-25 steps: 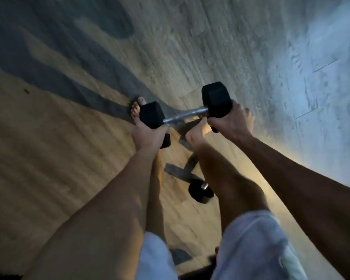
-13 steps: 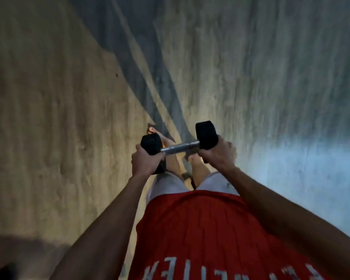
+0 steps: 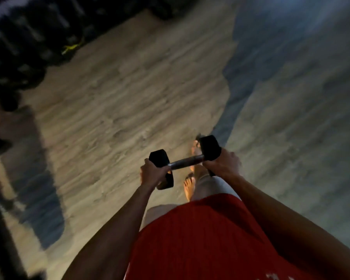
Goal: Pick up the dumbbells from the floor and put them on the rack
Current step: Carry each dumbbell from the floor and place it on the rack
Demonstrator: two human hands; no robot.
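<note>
I hold one black hex dumbbell [image 3: 185, 160] with a metal bar, lifted off the floor in front of my waist. My left hand [image 3: 153, 173] grips its left head and my right hand [image 3: 221, 164] grips its right head; the bar between them is bare. The dark, blurred dumbbell rack [image 3: 26, 33] with rows of black weights fills the top left corner, well away from the dumbbell.
Wooden floor [image 3: 119, 102] stretches between me and the rack, crossed by dark shadows. My bare feet [image 3: 190, 184] are under the dumbbell. A dark frame [image 3: 0, 219] runs down the left edge.
I have stood up and turned with the dumbbell in both hands; the rack has come into view at the top left. The other dumbbell on the floor is out of sight.
</note>
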